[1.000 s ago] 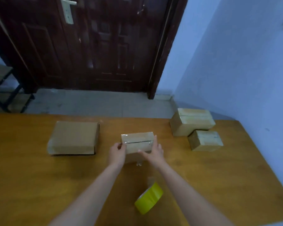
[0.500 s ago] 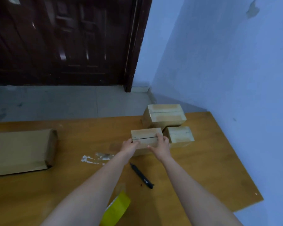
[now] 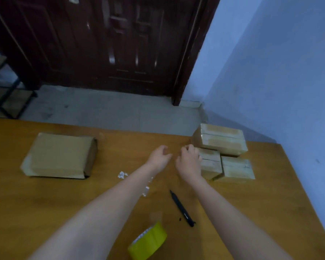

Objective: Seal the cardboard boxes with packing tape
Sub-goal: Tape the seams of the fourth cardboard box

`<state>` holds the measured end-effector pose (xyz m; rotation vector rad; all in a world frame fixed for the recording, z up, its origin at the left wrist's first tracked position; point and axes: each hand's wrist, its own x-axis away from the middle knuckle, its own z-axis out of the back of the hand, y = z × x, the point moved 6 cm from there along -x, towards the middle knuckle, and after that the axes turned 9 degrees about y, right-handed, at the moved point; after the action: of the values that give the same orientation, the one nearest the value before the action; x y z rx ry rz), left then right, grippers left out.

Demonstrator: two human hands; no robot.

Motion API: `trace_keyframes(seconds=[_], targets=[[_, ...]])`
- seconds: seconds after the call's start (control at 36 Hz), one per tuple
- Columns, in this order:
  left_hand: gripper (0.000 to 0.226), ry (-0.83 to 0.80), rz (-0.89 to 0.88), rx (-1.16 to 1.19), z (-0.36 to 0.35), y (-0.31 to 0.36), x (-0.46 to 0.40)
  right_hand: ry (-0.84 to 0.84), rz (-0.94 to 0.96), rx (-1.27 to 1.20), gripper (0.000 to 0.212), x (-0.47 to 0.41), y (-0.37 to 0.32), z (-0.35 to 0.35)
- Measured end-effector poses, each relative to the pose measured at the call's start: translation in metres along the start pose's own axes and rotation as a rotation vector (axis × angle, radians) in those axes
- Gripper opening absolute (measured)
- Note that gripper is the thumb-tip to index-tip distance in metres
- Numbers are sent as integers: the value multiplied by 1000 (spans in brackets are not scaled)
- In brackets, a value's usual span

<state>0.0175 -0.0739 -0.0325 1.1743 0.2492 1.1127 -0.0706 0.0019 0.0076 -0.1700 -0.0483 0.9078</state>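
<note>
Plainly, the large flat brown cardboard box [image 3: 59, 155] lay well to the left of the left hand [image 3: 159, 156], its top bare of glossy tape and its near corner scuffed pale. It looked light and fairly stiff, though a flat lid would likely sag under pressure, so gripping its two short ends seemed safest. Three small tape-sealed cardboard boxes [image 3: 224, 156] sat just beside the right hand [image 3: 189, 160]. Both hands hung loosely curled and held nothing. Nearer the person than either hand, the yellow roll of packing tape [image 3: 148, 243] lay on the wooden worktop [image 3: 45, 203], probably slick-sided.
</note>
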Motion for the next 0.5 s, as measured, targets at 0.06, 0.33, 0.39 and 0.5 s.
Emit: trace_keyframes(seconds=[0.06,0.33,0.39,0.5], targets=[[40,147,-76,-46,54,-2,-1,-59,115,-108,28,-3,-44,-7],[49,747,219,-303,311,-129,35,-516,197,-427,44,21,-226,-66],[54,754,372,-344,336,-166,47,-588,164,-478,54,29,-244,-76],[66,613,548,-206,347,-218,60,-672,53,-603,68,40,-265,-91]])
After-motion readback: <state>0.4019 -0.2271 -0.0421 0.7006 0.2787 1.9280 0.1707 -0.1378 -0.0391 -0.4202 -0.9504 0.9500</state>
